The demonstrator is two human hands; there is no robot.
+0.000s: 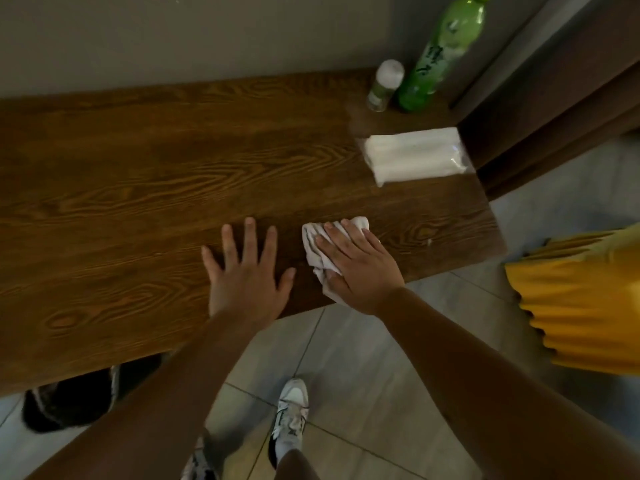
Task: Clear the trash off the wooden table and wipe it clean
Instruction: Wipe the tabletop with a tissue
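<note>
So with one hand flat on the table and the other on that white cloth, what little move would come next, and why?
Probably slide the right hand with the crumpled white cloth sideways along the wooden table. The cloth lies pressed under straight fingers near the front edge, the left hand rests flat beside it as a brace, and much tabletop lies beyond.

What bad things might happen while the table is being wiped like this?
1. The green bottle and the small white-capped bottle stand upright at the far right corner of the wooden table. A wide sweep by the right hand, pressing the white tissue, might tip them.
2. The tissue pack lies by the right edge; a push could slide it off.
3. The left hand rests flat on the wood, so it may leave smudges.
</note>
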